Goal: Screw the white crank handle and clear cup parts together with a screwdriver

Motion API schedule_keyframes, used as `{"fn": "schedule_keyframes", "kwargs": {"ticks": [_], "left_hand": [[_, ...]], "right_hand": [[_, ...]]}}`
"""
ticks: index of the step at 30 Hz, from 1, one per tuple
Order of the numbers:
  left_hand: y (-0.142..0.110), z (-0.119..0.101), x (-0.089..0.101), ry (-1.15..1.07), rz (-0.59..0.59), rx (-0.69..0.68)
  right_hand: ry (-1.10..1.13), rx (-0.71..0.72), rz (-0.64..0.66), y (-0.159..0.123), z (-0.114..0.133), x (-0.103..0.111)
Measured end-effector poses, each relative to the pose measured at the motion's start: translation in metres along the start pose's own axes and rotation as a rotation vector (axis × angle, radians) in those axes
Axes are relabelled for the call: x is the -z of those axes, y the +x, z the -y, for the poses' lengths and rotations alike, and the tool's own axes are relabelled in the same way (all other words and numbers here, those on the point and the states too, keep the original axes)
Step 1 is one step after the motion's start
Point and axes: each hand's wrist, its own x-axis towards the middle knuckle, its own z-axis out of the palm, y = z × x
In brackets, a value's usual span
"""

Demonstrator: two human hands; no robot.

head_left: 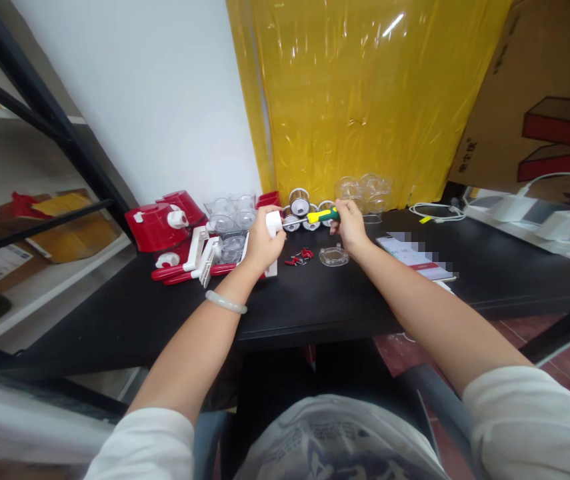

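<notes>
My left hand [263, 241] is closed around a small white round plastic part [274, 223] above the black table. In my right hand [349, 225] is a screwdriver [323, 215] with a yellow and green handle. Its shaft points left, and its tip reaches the white part; whether it sits in a screw I cannot tell. Below, between my hands, lies a little heap of small red pieces with metal pins [299, 257]. A clear plastic frame [333, 256] rests on the table just under my right hand. Several metallic spools with white ends [299, 201] stand behind the screwdriver.
Red housings [152, 228], clear plastic domes [232, 213] and red-and-white handles [199, 263] crowd the left. A phone [412, 256] lies to the right, near a power strip [515, 227] with chargers and cables. A yellow-wrapped panel [365, 100] and a cardboard box [529, 113] stand behind.
</notes>
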Motion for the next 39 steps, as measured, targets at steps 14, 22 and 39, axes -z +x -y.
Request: {"fn": "schedule_keyframes", "kwargs": {"ticks": [14, 22, 39], "left_hand": [[-0.0001, 0.0022, -0.0016, -0.015, -0.004, 0.004], [0.0003, 0.0054, -0.0019, -0.025, -0.003, 0.005], [-0.0001, 0.0022, -0.0012, -0.009, 0.006, -0.007]], "right_hand": [[0.028, -0.074, 0.054, 0.0027, -0.0023, 0.0007], [0.019, -0.050, 0.044, 0.0004, 0.0012, -0.0006], [0.065, -0.091, 0.030, -0.0002, -0.0006, -0.0005]]}}
